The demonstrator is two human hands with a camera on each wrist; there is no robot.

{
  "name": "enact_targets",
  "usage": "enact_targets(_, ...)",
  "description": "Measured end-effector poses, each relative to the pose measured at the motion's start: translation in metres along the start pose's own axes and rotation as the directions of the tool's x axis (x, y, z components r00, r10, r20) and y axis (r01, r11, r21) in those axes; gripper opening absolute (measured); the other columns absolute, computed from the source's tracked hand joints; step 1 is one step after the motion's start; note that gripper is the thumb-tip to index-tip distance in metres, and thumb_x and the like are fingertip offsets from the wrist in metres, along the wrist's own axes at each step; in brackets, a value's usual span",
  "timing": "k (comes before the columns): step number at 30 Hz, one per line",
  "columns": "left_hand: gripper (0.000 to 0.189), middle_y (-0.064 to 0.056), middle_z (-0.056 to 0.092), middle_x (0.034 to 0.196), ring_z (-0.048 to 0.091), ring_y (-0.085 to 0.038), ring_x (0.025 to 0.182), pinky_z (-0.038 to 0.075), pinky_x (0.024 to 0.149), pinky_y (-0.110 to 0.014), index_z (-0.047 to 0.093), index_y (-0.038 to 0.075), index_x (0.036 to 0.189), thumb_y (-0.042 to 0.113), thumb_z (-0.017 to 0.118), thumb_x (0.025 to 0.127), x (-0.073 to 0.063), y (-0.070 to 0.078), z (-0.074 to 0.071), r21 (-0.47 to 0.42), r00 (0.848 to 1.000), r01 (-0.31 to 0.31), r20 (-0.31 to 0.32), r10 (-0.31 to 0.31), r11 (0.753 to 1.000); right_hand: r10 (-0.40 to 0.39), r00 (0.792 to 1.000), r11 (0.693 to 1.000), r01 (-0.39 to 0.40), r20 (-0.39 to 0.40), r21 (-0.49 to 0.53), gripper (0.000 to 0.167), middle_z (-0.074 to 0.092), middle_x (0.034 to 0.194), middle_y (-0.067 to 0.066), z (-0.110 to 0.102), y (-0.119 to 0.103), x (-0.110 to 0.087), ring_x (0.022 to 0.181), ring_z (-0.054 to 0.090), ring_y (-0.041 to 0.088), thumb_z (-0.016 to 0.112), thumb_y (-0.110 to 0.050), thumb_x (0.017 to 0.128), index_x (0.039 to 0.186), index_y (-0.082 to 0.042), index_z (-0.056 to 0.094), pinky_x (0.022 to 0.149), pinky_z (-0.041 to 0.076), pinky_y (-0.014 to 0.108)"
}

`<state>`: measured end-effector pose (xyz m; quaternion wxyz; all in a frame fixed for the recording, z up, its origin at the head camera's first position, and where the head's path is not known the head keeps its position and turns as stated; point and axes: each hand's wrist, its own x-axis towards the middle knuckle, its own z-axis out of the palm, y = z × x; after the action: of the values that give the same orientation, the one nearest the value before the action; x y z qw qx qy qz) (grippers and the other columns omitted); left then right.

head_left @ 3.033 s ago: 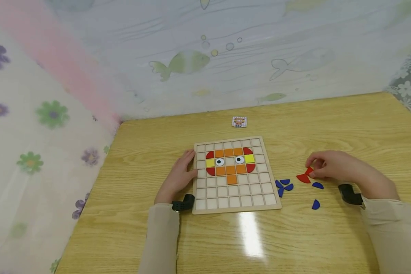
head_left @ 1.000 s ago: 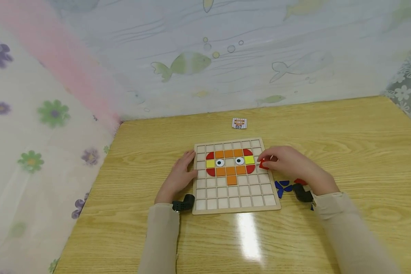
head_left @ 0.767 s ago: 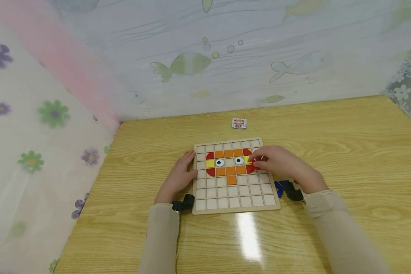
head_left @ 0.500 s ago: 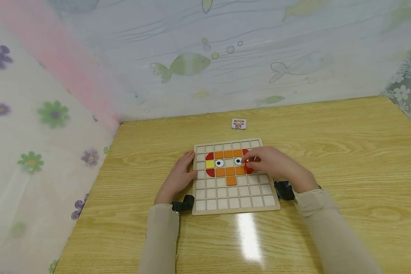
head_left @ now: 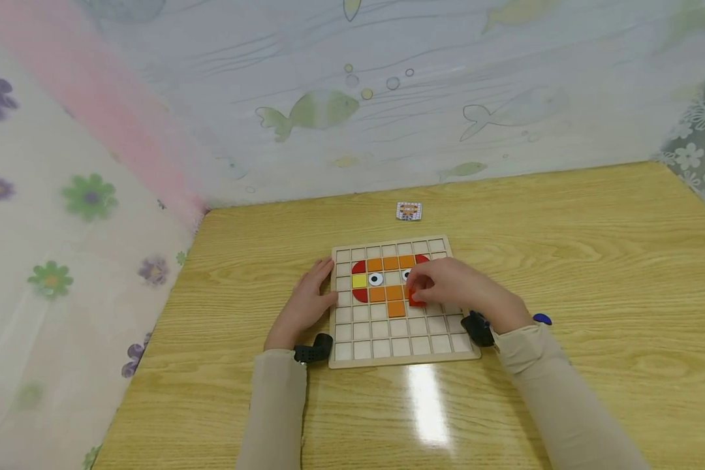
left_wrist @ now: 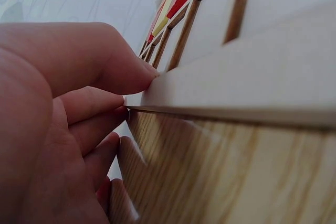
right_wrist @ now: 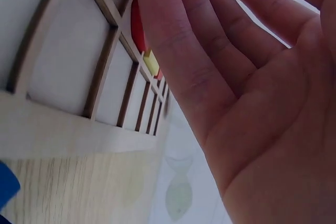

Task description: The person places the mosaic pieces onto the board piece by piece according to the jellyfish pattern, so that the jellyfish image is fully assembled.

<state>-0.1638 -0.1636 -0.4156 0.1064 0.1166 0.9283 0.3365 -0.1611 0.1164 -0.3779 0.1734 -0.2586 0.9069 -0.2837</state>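
Note:
A wooden grid board (head_left: 405, 361) lies on the table in the head view, bearing orange, red and yellow tiles and round eye tiles. My right hand (head_left: 467, 290) pinches a red tile (head_left: 416, 298) between thumb and fingers, just right of the lowest orange tile (head_left: 396, 309). Whether the red tile is seated in its cell I cannot tell. That hand covers the board's right-hand yellow tile. Along the board's left edge rests my left hand (head_left: 305, 297), fingers extended; in the left wrist view its thumb (left_wrist: 142, 74) touches the rim. The right wrist view hides the pinching fingertips.
A small printed card (head_left: 408, 211) lies behind the board. One blue half-round tile (head_left: 542, 318) shows beside the right wrist; the right arm hides other loose pieces. Black wrist cameras (head_left: 314, 349) sit close to the board's sides. A patterned wall (head_left: 305, 163) borders the table.
My right hand picked up a red tile from the loose pieces on the right and carried it left over the board, then slightly down toward the orange column. My left hand stayed put.

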Motion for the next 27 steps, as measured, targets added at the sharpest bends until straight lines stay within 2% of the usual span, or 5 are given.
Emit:
enact_targets(7, 0.064, 0.0, 0.018, 0.147, 0.005, -0.015, 0.135, 0.003, 0.108, -0.036, 0.024, 0.011, 0.142, 0.016, 0.05, 0.084, 0.0, 0.0, 0.0, 0.004, 1.0, 0.002, -0.001, -0.002, 1.0, -0.021, 0.999, 1.0, 0.021, 0.042, -0.005, 0.004, 0.055, 0.071, -0.009, 0.005, -0.003, 0.0, 0.067, 0.048, 0.01, 0.061, -0.016, 0.083, 0.085, -0.02, 0.061, 0.063, 0.04, 0.027)
enact_targets(20, 0.065, 0.0, 0.018, 0.147, 0.006, -0.016, 0.135, 0.002, 0.108, -0.035, 0.023, 0.011, 0.142, 0.016, 0.05, 0.084, -0.001, 0.001, 0.0, 0.008, 1.0, 0.006, -0.003, -0.006, 1.0, -0.031, 0.999, 0.994, 0.034, 0.025, -0.108, 0.005, 0.053, 0.069, -0.01, 0.011, -0.008, 0.004, 0.066, 0.046, 0.009, 0.063, -0.015, 0.081, 0.084, -0.019, 0.065, 0.063, 0.039, 0.026)
enact_targets(27, 0.064, 0.001, 0.018, 0.147, 0.006, -0.016, 0.135, 0.002, 0.108, -0.035, 0.024, 0.011, 0.142, 0.017, 0.05, 0.084, -0.001, 0.002, 0.0, 0.011, 1.0, 0.007, 0.0, -0.007, 1.0, -0.022, 0.999, 0.996, 0.024, 0.026, -0.09, 0.008, 0.053, 0.068, -0.009, 0.01, -0.008, 0.004, 0.065, 0.047, 0.009, 0.062, -0.012, 0.081, 0.085, -0.019, 0.064, 0.062, 0.04, 0.026)
